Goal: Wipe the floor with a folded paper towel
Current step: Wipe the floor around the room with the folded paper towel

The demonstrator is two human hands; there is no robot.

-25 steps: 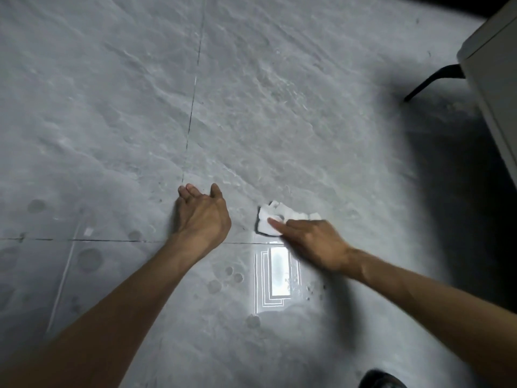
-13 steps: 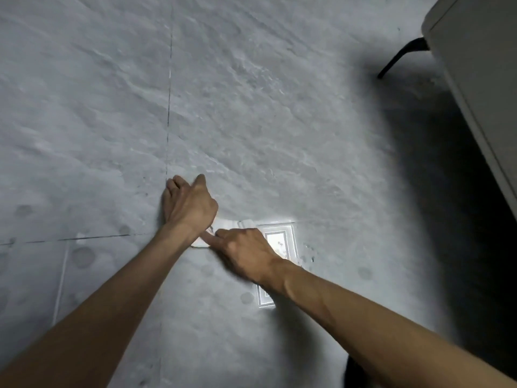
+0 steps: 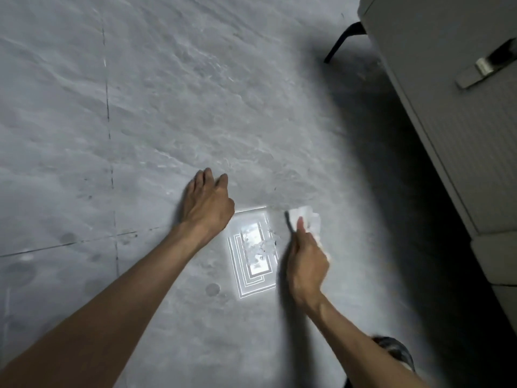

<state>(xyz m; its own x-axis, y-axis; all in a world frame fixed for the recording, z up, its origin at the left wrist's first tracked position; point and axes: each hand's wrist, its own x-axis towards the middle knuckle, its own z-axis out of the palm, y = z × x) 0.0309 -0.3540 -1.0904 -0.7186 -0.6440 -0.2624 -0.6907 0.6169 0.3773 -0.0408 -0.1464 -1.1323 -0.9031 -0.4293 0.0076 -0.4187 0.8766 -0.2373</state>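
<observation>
The folded paper towel (image 3: pixel 306 219) is lying pressed on the grey floor (image 3: pixel 167 107) under the right hand (image 3: pixel 306 259), which is gripping it just right of a bright rectangular reflection (image 3: pixel 253 253). The left hand (image 3: pixel 205 204) is resting open, fingers down, nearby and apart from the towel. A pale cabinet (image 3: pixel 447 107) is standing at the right.

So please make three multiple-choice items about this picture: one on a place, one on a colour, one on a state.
1. Where is the paper towel relative to the bright reflection on the floor?
A. To its right
B. To its left
C. Directly on top of it

2. What colour is the paper towel?
A. Blue
B. White
C. Yellow

3. What is the left hand doing?
A. Holding the towel
B. Raised in the air
C. Resting on the floor, holding nothing

Answers: 1 A, the right hand presses it right of the glare. 2 B, it looks white. 3 C, it lies on the tile.
</observation>
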